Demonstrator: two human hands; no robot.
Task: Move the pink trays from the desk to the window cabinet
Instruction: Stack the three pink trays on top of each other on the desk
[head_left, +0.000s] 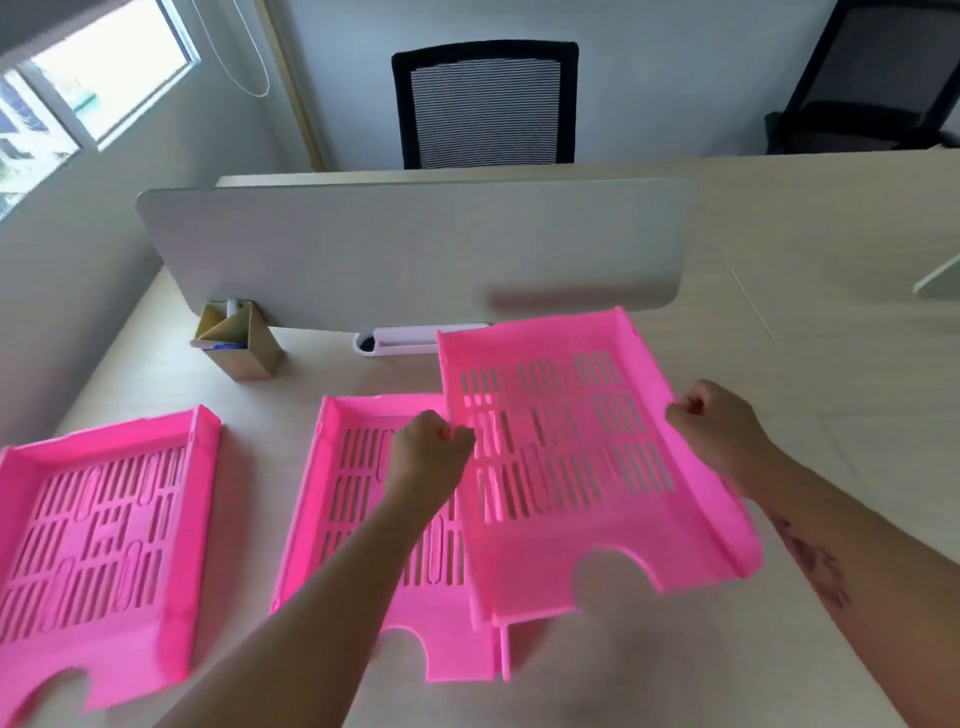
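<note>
Head view: the left hand (428, 451) is curled closed on the left wall of a lifted pink tray (582, 467), and the right hand (714, 423) is closed on that tray's right wall. Held between the two hands, the lifted tray is tilted, its far end raised toward the divider and its near, notched end lower. It partly overlaps the right side of a middle pink tray (358, 499), which lies flat on the worktop (779, 322) beneath the left forearm. Just under the lifted tray's near edge a thin pink edge shows; whether it belongs to the middle tray or to another one I cannot tell. A dark marking runs along the right forearm.

Farther left, well apart from the middle one, a third pink tray (98, 530) lies flat on the worktop, its notched end toward the viewer.

Beyond the trays, a cardboard pen holder (241, 338) stands at the foot of a grey divider panel (405, 249), and a white cable port (410, 339) sits in the worktop beside it, just behind the lifted tray's far corner. Behind the divider stands a black mesh chair (485, 104), with a second dark chair (872, 78) at upper right. A window (67, 88) is at upper left.
</note>
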